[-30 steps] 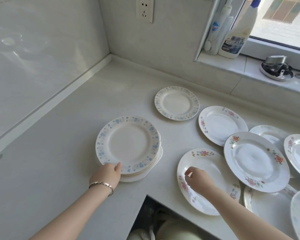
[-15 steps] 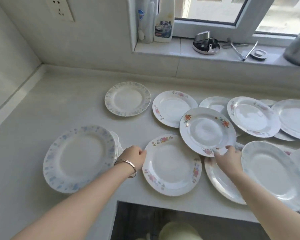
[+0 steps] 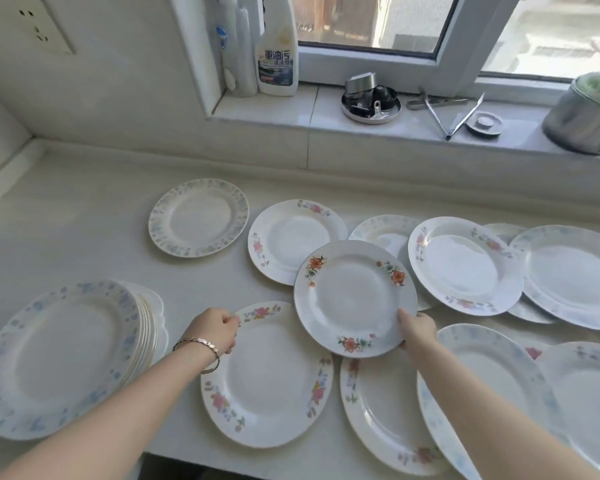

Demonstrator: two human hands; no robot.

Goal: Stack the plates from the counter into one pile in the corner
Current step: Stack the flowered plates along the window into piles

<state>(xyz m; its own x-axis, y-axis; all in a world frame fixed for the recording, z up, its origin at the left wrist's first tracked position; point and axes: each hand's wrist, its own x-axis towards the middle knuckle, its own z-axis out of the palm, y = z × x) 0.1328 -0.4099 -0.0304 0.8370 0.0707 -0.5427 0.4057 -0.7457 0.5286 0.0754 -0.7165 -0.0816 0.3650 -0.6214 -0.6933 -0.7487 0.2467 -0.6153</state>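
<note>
While the right hand (image 3: 417, 330) pinches the orange-flower plate (image 3: 355, 298) rim and the left hand (image 3: 215, 330) curls on the pink-flower plate (image 3: 267, 374) edge, pickup is underway; next, carry both left onto the pile (image 3: 63, 358) on the surface (image 3: 84, 237).

A pile of blue-rimmed plates (image 3: 63, 358) sits at the left on the counter (image 3: 84, 237). An orange-flowered plate (image 3: 355, 297) overlaps its neighbours mid-counter, a pink-flowered plate (image 3: 267, 375) lies flat at the front edge, and more white plates (image 3: 465, 265) overlap rightward.
</note>
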